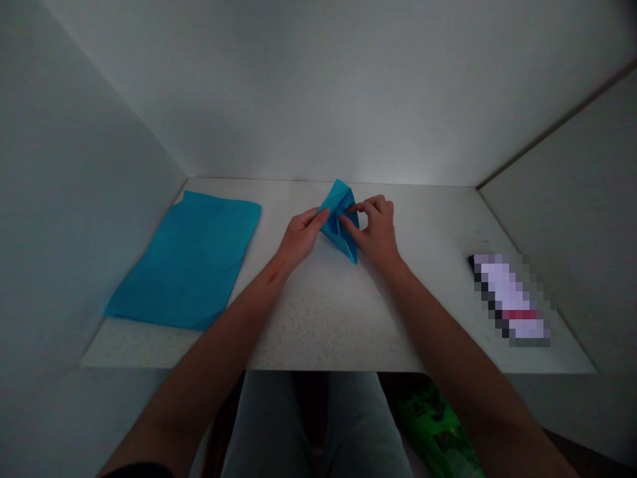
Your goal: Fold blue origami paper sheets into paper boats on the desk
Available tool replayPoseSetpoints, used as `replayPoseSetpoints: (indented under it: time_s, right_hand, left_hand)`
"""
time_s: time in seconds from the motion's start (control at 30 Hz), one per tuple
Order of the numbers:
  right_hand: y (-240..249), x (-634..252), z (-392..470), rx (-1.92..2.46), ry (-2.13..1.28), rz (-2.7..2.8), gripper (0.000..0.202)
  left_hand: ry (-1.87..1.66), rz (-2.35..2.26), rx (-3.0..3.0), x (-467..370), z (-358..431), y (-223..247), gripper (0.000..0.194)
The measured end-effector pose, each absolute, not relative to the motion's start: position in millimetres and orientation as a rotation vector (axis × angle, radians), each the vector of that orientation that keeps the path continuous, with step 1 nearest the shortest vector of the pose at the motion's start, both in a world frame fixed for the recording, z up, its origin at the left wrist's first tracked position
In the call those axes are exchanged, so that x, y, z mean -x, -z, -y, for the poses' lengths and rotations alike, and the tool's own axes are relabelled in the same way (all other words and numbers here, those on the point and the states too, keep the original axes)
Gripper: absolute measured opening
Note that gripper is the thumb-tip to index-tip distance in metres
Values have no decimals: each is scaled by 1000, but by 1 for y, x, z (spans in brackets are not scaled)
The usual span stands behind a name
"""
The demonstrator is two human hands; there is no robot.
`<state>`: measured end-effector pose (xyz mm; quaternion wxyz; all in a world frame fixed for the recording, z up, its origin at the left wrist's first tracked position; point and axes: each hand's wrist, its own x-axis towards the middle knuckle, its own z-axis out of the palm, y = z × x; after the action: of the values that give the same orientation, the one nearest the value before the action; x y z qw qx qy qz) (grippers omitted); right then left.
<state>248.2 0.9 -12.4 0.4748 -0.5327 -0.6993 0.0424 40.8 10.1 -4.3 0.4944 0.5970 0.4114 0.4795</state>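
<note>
A folded piece of blue paper [343, 226] is held up over the white table, near its back edge, with creases and an open fold facing me. My left hand [301, 236] pinches its left side, thumb on top. On the right side, my right hand [375, 226] has thumb and index finger at the paper's inner fold, closed on it; the other fingers are curled. A larger blue sheet [186, 259] lies flat on the table to the left, close to my left forearm.
The white table [328, 332] meets walls at the back and both sides. A phone-like object [512, 299], blurred by pixels, lies at the right. Below the front edge, my legs and a green bag [438, 431] show.
</note>
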Motion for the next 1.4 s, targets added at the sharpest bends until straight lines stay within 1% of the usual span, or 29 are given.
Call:
replayPoseSetpoints:
  time_s: [0.13,0.27,0.33,0.43,0.53,0.6,0.73,0.9,1.0,1.13,1.23,1.3,1.4]
  right_hand:
    - [9,-252,-5,1339,-163,1680,31]
    - [3,-253,-4,1282,-274,1648,31]
    - [1,-251,-3,1216,-404,1587,35]
    - [-2,-248,-4,1092,-680,1473,47]
    - [-4,-248,-7,1019,-939,1340,54]
    - [-5,-251,-9,1022,-1018,1284,56]
    - [-5,-264,-13,1005,-997,1217,56]
    - [6,-276,-24,997,-968,1157,58]
    - [19,-278,-32,1036,-957,1044,59]
    - [33,-278,-39,1140,-1032,964,56]
    - [38,-277,-39,1191,-1043,966,62]
    - [37,-279,-37,1208,-920,924,69]
    - [31,-288,-34,1233,-660,885,72]
  left_hand:
    - [-1160,-905,-1622,-42,-1,-5,36]
    - [-1200,-907,-1653,-41,-1,-5,32]
    - [-1236,-971,-1609,-38,-6,-3,33]
    - [-1257,-1089,-1544,-33,-11,-2,36]
    - [-1275,-1164,-1520,-29,-13,-3,26]
    - [-1279,-1179,-1491,-29,-13,-2,22]
    - [-1277,-1163,-1387,-27,-17,5,31]
    - [-1235,-1044,-1228,-21,-24,12,59]
    - [-1220,-963,-1224,-17,-27,12,68]
    - [-1251,-947,-1127,-14,-34,10,69]
    - [-1286,-986,-1004,-11,-39,5,63]
    - [-1296,-1021,-988,-7,-38,0,59]
    - [-1211,-1037,-994,1,-33,-10,60]
